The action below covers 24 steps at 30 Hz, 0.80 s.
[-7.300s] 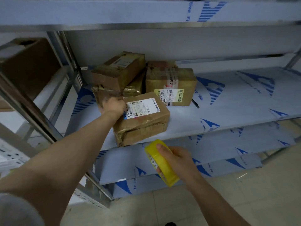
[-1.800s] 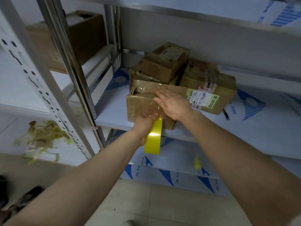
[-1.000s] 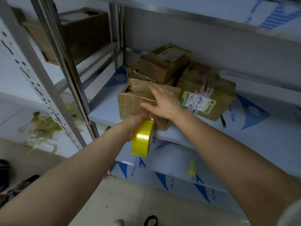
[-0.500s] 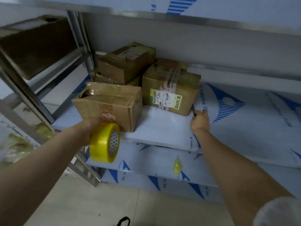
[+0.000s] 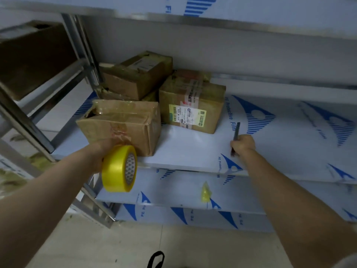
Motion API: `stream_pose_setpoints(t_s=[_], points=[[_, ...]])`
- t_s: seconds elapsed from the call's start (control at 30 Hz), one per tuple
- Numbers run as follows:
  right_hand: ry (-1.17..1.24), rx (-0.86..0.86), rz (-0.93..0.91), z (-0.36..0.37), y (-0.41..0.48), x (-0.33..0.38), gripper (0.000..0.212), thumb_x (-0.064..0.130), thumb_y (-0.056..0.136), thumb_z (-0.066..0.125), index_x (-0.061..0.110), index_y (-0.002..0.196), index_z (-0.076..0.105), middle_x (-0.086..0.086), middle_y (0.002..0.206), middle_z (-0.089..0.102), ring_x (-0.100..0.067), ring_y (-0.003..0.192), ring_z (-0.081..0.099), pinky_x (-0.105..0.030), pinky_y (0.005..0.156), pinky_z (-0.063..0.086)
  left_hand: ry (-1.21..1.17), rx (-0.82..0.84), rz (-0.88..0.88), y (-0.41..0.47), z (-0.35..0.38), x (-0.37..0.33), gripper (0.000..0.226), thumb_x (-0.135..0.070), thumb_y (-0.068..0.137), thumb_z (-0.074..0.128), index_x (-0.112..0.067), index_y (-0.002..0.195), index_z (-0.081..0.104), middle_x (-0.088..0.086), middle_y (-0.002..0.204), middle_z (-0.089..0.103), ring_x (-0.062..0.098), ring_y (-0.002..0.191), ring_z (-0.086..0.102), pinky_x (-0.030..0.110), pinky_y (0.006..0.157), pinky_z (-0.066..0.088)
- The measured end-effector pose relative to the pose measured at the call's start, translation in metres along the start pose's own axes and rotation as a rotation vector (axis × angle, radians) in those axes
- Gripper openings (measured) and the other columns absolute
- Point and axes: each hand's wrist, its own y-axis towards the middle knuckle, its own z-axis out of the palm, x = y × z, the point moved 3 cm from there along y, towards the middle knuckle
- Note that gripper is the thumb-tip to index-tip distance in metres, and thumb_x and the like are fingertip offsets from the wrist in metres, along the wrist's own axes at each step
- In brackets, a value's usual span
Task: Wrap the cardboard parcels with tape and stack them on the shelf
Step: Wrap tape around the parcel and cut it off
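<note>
Up front on the shelf (image 5: 193, 149): the front parcel (image 5: 123, 124) sits at the left end, near face right at the lip, just beside the labelled parcel (image 5: 191, 107) and in front of the stacked parcel (image 5: 137, 74).
left hand (image 5: 102, 151): wrapped round the yellow tape roll (image 5: 119, 168), held up against the front parcel's near face.
right hand (image 5: 242, 145): fingers curled round a slim dark tool (image 5: 236, 132) lying on the shelf. Looks like a cutter, but it's too blurry to swear by.
front parcel feel: crumpled cardboard, and the top-left corner is caved in and glossy with tape. I'd guess it's light and a bit squishy. The taped faces are probably slick, so take it by the two short ends, low down, not by that dented corner.
yellow tape roll feel: stiff ring, fine one-handed. The sticky tail is the fiddly bit.
edges: the shelf lip is right under the parcel, the upright post (image 5: 25, 120) is close on the left, and the shelf above (image 5: 251, 18) hangs low over the stack.
open room: lots of shelf surface showing to the right, past the tool, so I'd turn or slide things that way.
</note>
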Motion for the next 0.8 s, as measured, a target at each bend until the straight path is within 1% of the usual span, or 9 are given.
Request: stream_pose_setpoints(t_s=[0.07,0.13,0.2,0.27,0.37,0.5,0.67,0.73,0.8], points=[[0.178,-0.016,-0.085,-0.002,-0.018,0.000,0.015,-0.001,0.090,0.055,-0.008,0.100,0.064,-0.012,0.079,0.059,-0.023,0.071,0.054,-0.034,0.070,0.047,-0.005,0.026,-0.008,-0.003,0.002,-0.001,0.007,-0.019,0.087,0.064,-0.021,0.093,0.060,0.009,0.074,0.068,0.026,0.061,0.066,0.031,0.043,0.054],[0.414,0.040,-0.119,0.000,-0.049,0.012,0.016,0.005,0.095,0.053,0.008,0.106,0.064,-0.003,0.075,0.055,-0.014,0.065,0.053,-0.031,0.063,0.050,-0.026,0.067,-0.018,-0.004,0.002,0.000,0.008,-0.018,0.087,0.064,-0.020,0.094,0.060,0.010,0.082,0.066,0.027,0.068,0.062,0.031,0.045,0.055],[0.666,0.206,-0.110,0.007,-0.078,0.026,0.019,0.010,0.099,0.050,0.018,0.113,0.060,0.000,0.078,0.055,-0.012,0.061,0.059,-0.029,0.060,0.057,-0.046,0.113,-0.021,-0.009,0.002,-0.002,0.010,-0.016,0.088,0.063,-0.020,0.097,0.059,0.011,0.086,0.065,0.027,0.071,0.062,0.032,0.048,0.057],[0.725,0.362,-0.122,0.013,-0.104,0.044,0.016,0.015,0.101,0.046,0.018,0.112,0.057,-0.002,0.075,0.055,-0.009,0.049,0.052,-0.023,0.044,0.049,-0.073,0.154,-0.024,-0.014,0.002,-0.002,0.015,-0.016,0.089,0.062,-0.019,0.104,0.058,0.012,0.091,0.065,0.027,0.075,0.062,0.035,0.060,0.058],[0.687,0.572,-0.105,0.025,-0.135,0.073,0.016,0.006,0.100,0.041,0.009,0.103,0.056,-0.008,0.074,0.053,-0.008,0.048,0.039,-0.019,0.039,0.031,-0.116,0.174,-0.016,-0.016,-0.002,0.001,0.016,-0.014,0.088,0.063,-0.018,0.103,0.059,0.012,0.091,0.063,0.026,0.074,0.062,0.038,0.071,0.055],[0.562,0.826,-0.226,0.044,-0.175,0.111,0.032,-0.011,0.094,0.039,0.011,0.107,0.058,-0.009,0.084,0.066,-0.009,0.059,0.056,-0.019,0.049,0.045,-0.168,0.214,-0.023,-0.021,-0.008,0.004,0.021,-0.010,0.085,0.065,-0.016,0.105,0.060,0.014,0.095,0.063,0.029,0.082,0.061,0.045,0.079,0.053],[0.380,0.767,-0.353,0.072,-0.201,0.138,0.022,-0.003,0.097,0.043,0.005,0.113,0.056,0.001,0.062,0.065,-0.005,0.045,0.052,-0.018,0.040,0.041,-0.216,0.191,-0.024,-0.018,-0.010,0.008,0.007,-0.014,0.091,0.061,-0.017,0.098,0.059,0.011,0.090,0.062,0.024,0.074,0.060,0.039,0.074,0.052],[0.281,0.688,-0.391,0.079,-0.202,0.143,0.015,0.007,0.097,0.049,0.001,0.104,0.061,0.004,0.054,0.057,-0.003,0.040,0.043,-0.016,0.036,0.034,-0.235,0.174,-0.032,-0.019,-0.009,0.008,0.005,-0.013,0.092,0.060,-0.018,0.090,0.058,0.009,0.084,0.062,0.022,0.070,0.059,0.036,0.071,0.052],[0.125,0.604,-0.461,0.082,-0.202,0.147,0.013,0.018,0.095,0.057,0.012,0.089,0.066,0.005,0.053,0.052,0.000,0.039,0.041,-0.014,0.039,0.032,-0.245,0.165,-0.039,-0.020,-0.010,0.008,0.010,-0.014,0.093,0.059,-0.019,0.084,0.059,0.007,0.078,0.061,0.021,0.067,0.059,0.032,0.065,0.052]])
